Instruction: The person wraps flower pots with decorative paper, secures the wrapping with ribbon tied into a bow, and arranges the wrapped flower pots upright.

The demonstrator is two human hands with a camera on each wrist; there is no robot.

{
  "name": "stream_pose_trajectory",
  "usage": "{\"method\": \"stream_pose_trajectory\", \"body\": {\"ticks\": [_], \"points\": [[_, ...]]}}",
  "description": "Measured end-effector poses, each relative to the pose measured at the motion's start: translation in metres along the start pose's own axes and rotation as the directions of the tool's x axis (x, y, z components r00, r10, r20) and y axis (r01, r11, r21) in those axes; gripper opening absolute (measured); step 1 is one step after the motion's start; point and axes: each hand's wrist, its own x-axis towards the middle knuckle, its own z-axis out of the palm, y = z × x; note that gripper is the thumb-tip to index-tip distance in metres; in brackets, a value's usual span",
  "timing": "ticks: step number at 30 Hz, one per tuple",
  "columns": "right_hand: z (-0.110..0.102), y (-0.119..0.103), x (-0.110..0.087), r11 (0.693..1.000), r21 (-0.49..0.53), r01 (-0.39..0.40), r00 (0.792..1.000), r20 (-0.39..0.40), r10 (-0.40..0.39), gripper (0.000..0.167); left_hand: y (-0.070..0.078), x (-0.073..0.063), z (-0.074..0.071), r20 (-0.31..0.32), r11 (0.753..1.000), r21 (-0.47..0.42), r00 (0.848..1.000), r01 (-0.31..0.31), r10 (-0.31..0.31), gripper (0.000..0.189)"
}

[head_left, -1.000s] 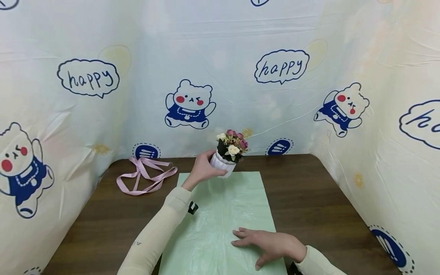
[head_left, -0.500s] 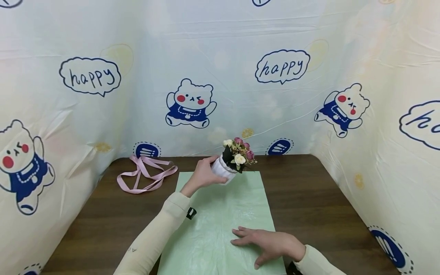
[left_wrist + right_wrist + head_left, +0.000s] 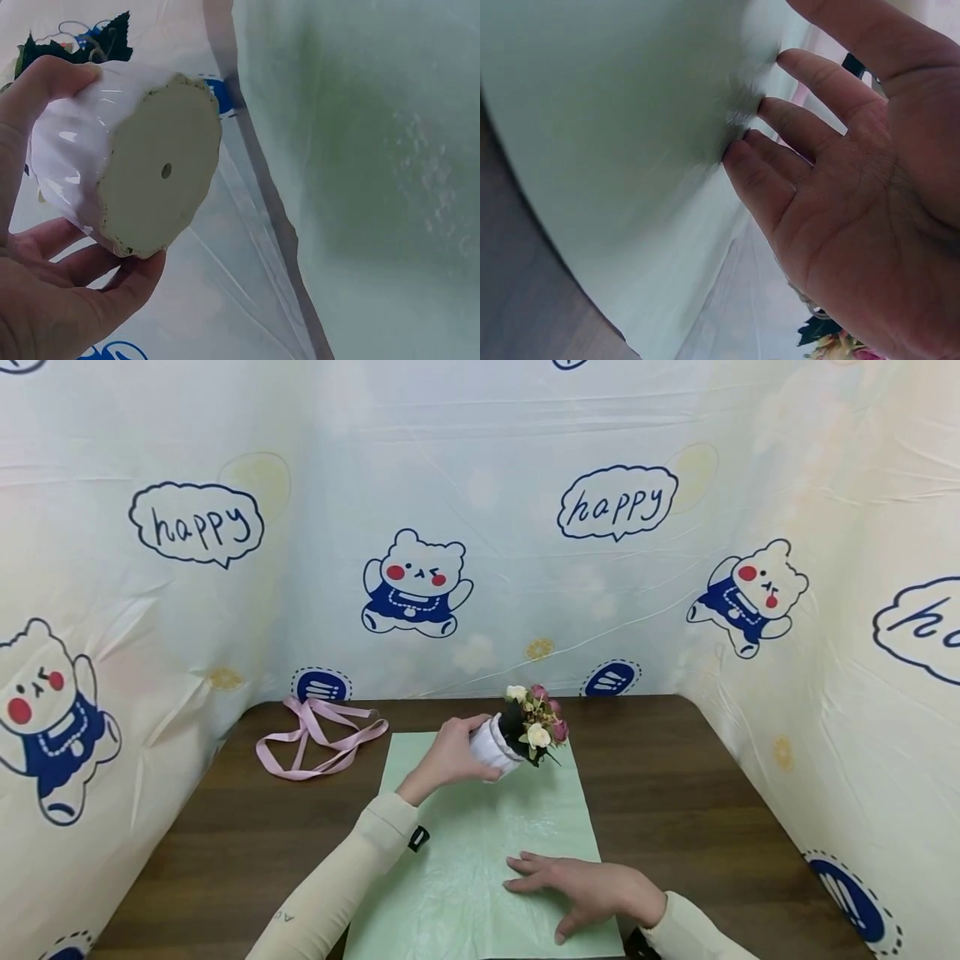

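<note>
My left hand (image 3: 450, 755) grips a white ceramic flower pot (image 3: 492, 748) over the far part of a light green sheet (image 3: 480, 877). Tilted to the right, the pot carries cream and purple-pink flowers (image 3: 538, 727) with dark green leaves. The left wrist view shows the pot's pale scalloped base (image 3: 161, 202) with a small hole in its middle; thumb and fingers hold it from opposite sides. On the near right part of the sheet rests my right hand (image 3: 588, 889), fingers spread. In the right wrist view, its fingertips (image 3: 736, 150) touch the green surface.
A loose pink ribbon (image 3: 322, 743) lies looped on the brown wooden table (image 3: 690, 802), left of the sheet. Pale curtains (image 3: 495, 527) printed with bears and "happy" bubbles hang behind the table and at both sides.
My left hand has brought the flower pot nearer and slightly to the right, tipping it further so the flowers lean right. The right hand has stayed in place on the sheet.
</note>
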Motion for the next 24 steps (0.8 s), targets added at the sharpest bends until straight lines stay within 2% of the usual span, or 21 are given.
{"method": "stream_pose_trajectory", "body": {"ticks": [9,16,24], "points": [[0.001,0.001,0.0,1.0,-0.001,0.014,1.0,-0.003,-0.014,0.087,0.001,-0.008,0.011,0.046,0.996,0.084,0.999,-0.003,-0.001,0.092],[0.002,0.004,0.0,1.0,-0.002,0.019,1.0,0.007,-0.019,0.086,0.001,-0.013,0.018,0.052,0.996,0.083,0.998,-0.038,0.034,0.092],[0.001,0.003,0.0,0.999,-0.019,0.035,0.999,0.0,-0.035,0.086,0.003,-0.016,0.026,0.068,0.987,0.128,0.994,-0.092,0.084,0.077]]}}
